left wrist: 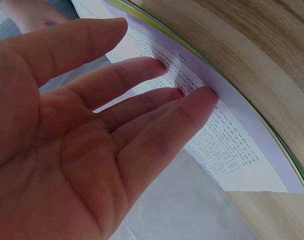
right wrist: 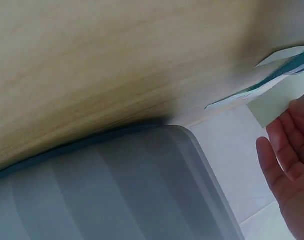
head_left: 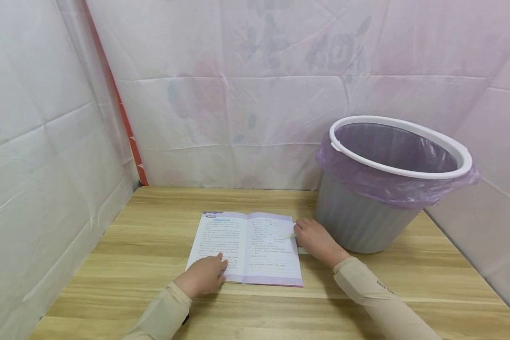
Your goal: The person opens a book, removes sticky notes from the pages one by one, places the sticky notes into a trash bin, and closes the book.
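An open booklet (head_left: 265, 236) with printed pages and purple borders lies on the wooden table. My left hand (head_left: 206, 275) is at the lower left page, its fingers loosely extended and touching the paper; the left wrist view shows the palm (left wrist: 67, 150) with nothing held. Beside the booklet's right edge, my right hand (head_left: 316, 240) pinches a small pale green slip of paper (right wrist: 272, 104) between thumb and fingers. In the head view that slip (head_left: 290, 236) overlaps the right page. Another white paper piece (head_left: 302, 251) sticks out from the booklet's right edge, partly hidden.
A grey ribbed trash bin (head_left: 361, 217) with a white rim ring (head_left: 401, 125) and purple liner bag (head_left: 391, 191) stands just right of my right hand. Pale fabric sheets (head_left: 221, 118) hang behind and on both sides of the table (head_left: 161, 222).
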`<state>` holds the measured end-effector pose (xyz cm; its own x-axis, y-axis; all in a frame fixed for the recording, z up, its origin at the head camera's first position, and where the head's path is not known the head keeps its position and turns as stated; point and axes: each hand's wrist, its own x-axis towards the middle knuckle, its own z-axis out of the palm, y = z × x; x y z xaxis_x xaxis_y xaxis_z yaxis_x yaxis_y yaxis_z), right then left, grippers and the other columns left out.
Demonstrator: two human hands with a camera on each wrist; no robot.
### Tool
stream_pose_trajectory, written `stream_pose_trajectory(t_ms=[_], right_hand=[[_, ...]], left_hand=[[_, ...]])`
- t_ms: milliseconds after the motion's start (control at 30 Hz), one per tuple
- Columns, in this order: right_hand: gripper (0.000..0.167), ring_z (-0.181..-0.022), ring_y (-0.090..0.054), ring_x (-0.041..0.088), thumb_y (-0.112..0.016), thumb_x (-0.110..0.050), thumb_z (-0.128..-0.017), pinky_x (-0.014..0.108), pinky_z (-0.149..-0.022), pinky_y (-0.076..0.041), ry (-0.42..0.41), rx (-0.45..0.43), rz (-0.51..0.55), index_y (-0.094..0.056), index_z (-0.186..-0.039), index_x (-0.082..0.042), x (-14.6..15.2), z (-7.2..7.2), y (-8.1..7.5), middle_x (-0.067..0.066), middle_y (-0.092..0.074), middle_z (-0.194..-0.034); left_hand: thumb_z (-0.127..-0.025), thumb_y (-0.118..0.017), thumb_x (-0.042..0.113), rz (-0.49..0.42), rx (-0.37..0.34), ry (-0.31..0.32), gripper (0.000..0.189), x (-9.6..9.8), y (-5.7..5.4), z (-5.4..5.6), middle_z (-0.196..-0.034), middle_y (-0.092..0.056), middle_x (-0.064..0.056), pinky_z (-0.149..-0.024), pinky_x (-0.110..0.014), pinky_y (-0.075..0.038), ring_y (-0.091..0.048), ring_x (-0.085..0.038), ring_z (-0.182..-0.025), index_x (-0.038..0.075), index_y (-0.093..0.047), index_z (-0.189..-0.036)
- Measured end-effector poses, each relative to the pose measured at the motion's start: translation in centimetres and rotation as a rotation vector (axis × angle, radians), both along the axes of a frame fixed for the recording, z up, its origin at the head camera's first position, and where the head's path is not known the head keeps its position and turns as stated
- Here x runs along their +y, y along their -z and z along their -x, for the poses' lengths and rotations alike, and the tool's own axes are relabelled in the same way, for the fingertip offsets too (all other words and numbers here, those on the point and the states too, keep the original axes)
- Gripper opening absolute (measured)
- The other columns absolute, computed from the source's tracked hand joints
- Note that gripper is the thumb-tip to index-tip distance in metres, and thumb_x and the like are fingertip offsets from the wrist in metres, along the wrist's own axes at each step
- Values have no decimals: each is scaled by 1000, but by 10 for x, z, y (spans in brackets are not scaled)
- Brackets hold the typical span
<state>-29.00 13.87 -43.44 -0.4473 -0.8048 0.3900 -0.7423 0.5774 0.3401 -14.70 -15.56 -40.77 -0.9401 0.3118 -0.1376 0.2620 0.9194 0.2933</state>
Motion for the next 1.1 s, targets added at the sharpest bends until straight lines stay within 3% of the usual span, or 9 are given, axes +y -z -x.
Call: stream_pose_trajectory(t_ms=[233,433,533,633,800,967,1100], right_hand=[[19,-74,-52,23,-73,3,-72,34,-61,-47,23,-49,109,-56,-79,-2,5,4,-11,6,-54,-79],[18,-72,-51,22,-71,7,-74,35,-61,-46,-55,-42,277,-57,-78,-3,9,0,-41,5,-52,-77],[16,-74,-54,24,-70,7,-76,37,-64,-48,-133,-6,364,-59,-81,-2,12,-10,-67,6,-55,-79],[2,-77,-57,26,-62,1,-88,40,-67,-50,-222,63,453,-61,-86,1,14,-23,-97,8,-60,-83],[25,-78,-60,34,-45,-8,-100,43,-69,-51,-325,242,571,-65,-94,7,21,-48,-150,17,-63,-87],[14,-77,-57,42,-55,8,-88,49,-69,-48,-307,397,693,-67,-94,6,33,-64,-194,21,-63,-85],[15,-77,-55,44,-56,14,-84,52,-70,-47,-175,433,717,-67,-91,7,51,-62,-221,24,-61,-83]], left_hand=[[-88,-65,10,1,-1,0,37,1,-1,0,-129,-54,-31,-101,-52,-43,-53,-44,-119,-9,-62,-120],[-88,-64,9,-2,9,9,36,0,-2,-1,-129,-54,-31,-101,-52,-44,-54,-44,-118,-9,-62,-120],[-88,-64,9,-4,8,9,36,0,-2,-2,-129,-54,-31,-100,-52,-44,-55,-44,-117,-9,-62,-120],[-88,-65,9,-5,6,5,37,0,-2,-2,-128,-54,-31,-100,-52,-44,-55,-44,-117,-9,-62,-120],[-88,-64,9,-3,7,5,37,1,-3,-2,-128,-54,-32,-101,-52,-43,-54,-44,-118,-10,-62,-119],[-88,-64,9,-3,11,15,37,1,-4,-2,-128,-54,-32,-100,-52,-43,-54,-44,-117,-10,-62,-119],[-88,-65,9,2,12,18,36,0,-4,-2,-127,-55,-32,-99,-52,-44,-55,-44,-116,-10,-62,-119]])
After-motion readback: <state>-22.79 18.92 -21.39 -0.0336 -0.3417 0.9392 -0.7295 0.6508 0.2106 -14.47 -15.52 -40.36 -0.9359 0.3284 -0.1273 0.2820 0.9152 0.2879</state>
